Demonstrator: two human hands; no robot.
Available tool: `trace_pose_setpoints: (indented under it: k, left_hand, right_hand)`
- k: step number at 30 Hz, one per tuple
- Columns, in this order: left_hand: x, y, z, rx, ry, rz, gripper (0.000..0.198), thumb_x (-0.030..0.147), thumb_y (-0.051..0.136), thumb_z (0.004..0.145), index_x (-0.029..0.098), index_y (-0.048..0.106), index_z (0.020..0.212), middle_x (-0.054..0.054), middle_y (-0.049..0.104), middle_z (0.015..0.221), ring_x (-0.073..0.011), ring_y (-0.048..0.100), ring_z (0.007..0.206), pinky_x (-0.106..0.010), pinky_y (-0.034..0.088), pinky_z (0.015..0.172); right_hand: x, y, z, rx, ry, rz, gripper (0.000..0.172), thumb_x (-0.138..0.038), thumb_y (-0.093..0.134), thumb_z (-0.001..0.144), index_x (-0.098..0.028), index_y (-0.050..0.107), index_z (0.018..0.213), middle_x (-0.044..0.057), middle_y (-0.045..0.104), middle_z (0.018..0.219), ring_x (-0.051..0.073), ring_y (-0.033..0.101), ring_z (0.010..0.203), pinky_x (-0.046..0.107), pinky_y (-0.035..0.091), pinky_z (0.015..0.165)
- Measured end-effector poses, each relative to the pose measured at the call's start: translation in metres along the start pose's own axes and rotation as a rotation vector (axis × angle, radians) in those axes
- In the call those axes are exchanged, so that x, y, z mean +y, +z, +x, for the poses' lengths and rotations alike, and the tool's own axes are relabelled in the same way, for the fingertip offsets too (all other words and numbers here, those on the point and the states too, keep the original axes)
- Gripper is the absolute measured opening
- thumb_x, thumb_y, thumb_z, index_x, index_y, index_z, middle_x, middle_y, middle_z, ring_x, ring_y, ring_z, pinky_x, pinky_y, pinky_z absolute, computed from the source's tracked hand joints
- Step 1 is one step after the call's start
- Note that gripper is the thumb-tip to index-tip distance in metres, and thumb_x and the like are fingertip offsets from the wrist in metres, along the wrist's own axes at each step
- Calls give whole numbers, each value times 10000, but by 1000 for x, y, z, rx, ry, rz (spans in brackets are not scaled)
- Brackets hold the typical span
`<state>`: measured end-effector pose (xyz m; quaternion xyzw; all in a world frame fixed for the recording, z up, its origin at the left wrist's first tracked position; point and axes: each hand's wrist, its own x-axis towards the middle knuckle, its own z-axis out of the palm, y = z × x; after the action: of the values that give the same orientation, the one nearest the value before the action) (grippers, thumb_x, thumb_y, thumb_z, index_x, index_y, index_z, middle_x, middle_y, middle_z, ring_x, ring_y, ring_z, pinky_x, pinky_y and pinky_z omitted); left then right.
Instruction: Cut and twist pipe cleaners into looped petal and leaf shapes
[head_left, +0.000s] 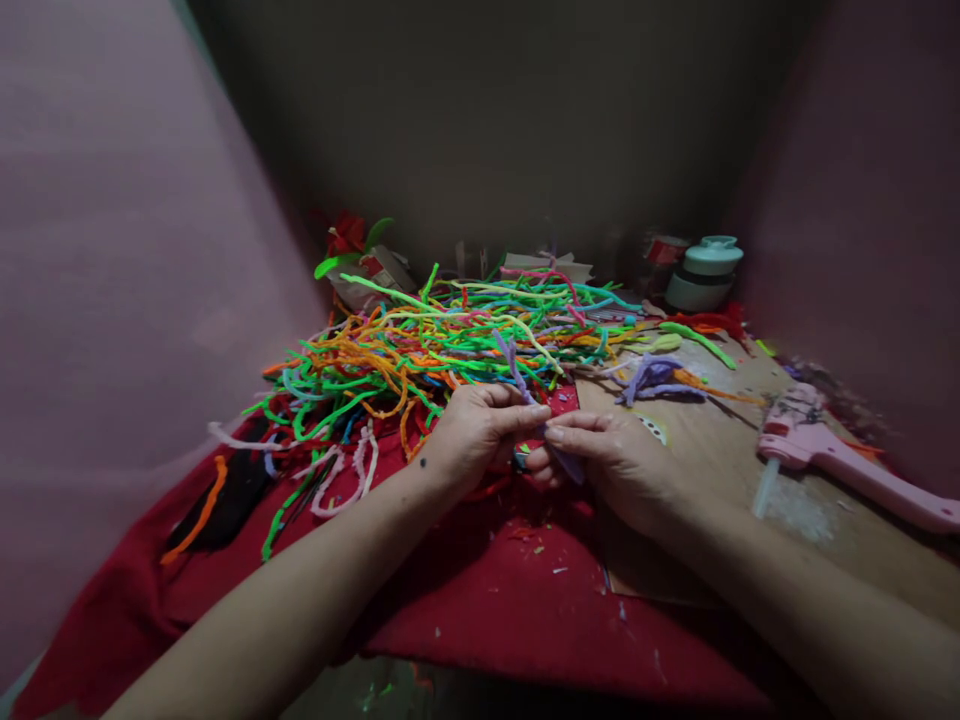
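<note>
Where 2 hands (478,425) (619,455) pinch, 1 purp. pc. (516,370) slants.

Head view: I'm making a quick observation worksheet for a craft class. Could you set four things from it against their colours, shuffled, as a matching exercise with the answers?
Things:
1. glue gun on the board
2. fuzzy strip between the left hand and the right hand
3. lidded container at the back right
4. cloth spread below the hands

Colours:
A. pale teal with a dark band
B. deep red
C. pink
D. purple

Right pairs: 1-C, 2-D, 3-A, 4-B
</note>
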<state>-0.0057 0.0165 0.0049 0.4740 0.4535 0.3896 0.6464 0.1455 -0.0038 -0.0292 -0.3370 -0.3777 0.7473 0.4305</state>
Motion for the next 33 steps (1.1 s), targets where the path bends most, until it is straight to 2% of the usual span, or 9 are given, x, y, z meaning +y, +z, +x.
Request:
trace_pose_setpoints:
  k: [11, 14, 17, 22, 29, 33]
  left_hand:
    - [-9, -1, 2, -1, 18, 27, 275, 330, 708, 649, 137, 513, 635, 83, 362, 374, -18, 261, 291, -169, 160, 313]
    - [-9, 2, 0, -47, 35, 15, 272, 374, 671, 686, 145, 526, 714, 71, 441, 429, -16, 290, 287, -159, 184, 306]
    - [-11, 6, -3, -130, -15, 50, 279, 381, 674, 678, 160, 517, 740, 72, 465, 430, -25, 317, 282, -153, 217, 302]
    - [-19, 12, -5, -238, -90, 86, 232, 352, 629, 707, 132, 556, 687, 27, 524, 443, -41, 355, 285, -166, 246, 302]
    - [-18, 16, -6, -204, -78, 243, 194, 290, 552, 748, 142, 515, 627, 55, 452, 378, -38, 315, 276, -164, 227, 315]
    - [-10, 13, -5, -139, 4, 272, 193, 322, 600, 730, 141, 534, 727, 51, 499, 493, -30, 353, 332, -156, 240, 340]
  right_hand:
    - [-2, 5, 0, 61, 79, -14, 120, -243, 673, 674, -131, 630, 673, 65, 685, 610, 142, 625, 510, 260, 492, 542]
    - [-2, 5, 2, 136, -37, 17, 142, -265, 698, 657, -139, 635, 667, 21, 655, 576, 113, 592, 506, 228, 460, 528]
    - [-3, 7, 3, 226, -184, 80, 161, -272, 732, 621, -151, 643, 679, -20, 621, 565, 83, 532, 490, 200, 405, 489]
    - [-4, 9, 1, 235, -165, 113, 198, -314, 725, 618, -162, 603, 647, -35, 546, 490, 80, 443, 404, 214, 328, 405]
    - [-2, 4, 3, 219, -126, 170, 139, -235, 720, 576, -143, 618, 593, -14, 566, 525, 94, 471, 451, 233, 378, 439]
    - [-4, 4, 3, 209, -139, 157, 146, -255, 729, 589, -142, 642, 621, -15, 579, 545, 83, 470, 481, 219, 367, 479]
